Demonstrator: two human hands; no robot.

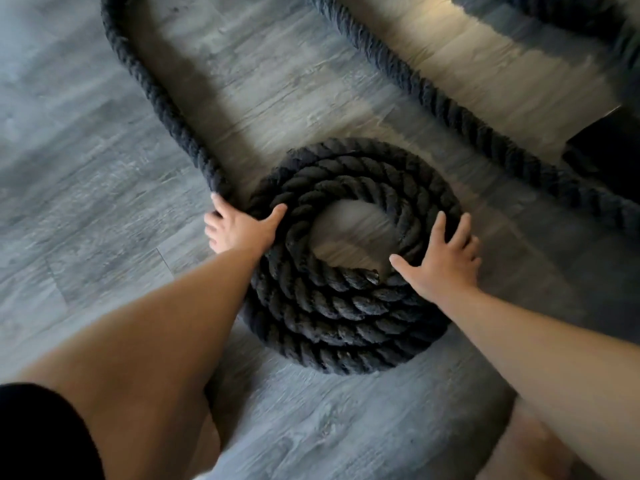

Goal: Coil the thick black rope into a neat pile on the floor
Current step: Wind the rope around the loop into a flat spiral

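Rope point(346, 306) coiled on floor point(86, 150) | no writing legible

One thick black rope point(332, 299) lies on the floor point(86, 140), wound into about four rings. Two hands show: one left hand point(242, 230), one right hand point(446, 258)

Rope point(332, 299): thick, black, twisted; several rings coiled flat on the grey plank floor point(86, 140), bare floor in the middle.
Loose rope: runs from the coil's left side up and away, then curves back across the upper right.
Left hand point(242, 228): fingers spread, pressed against the coil's left edge.
Right hand point(445, 259): flat, fingers spread on the coil's right side.
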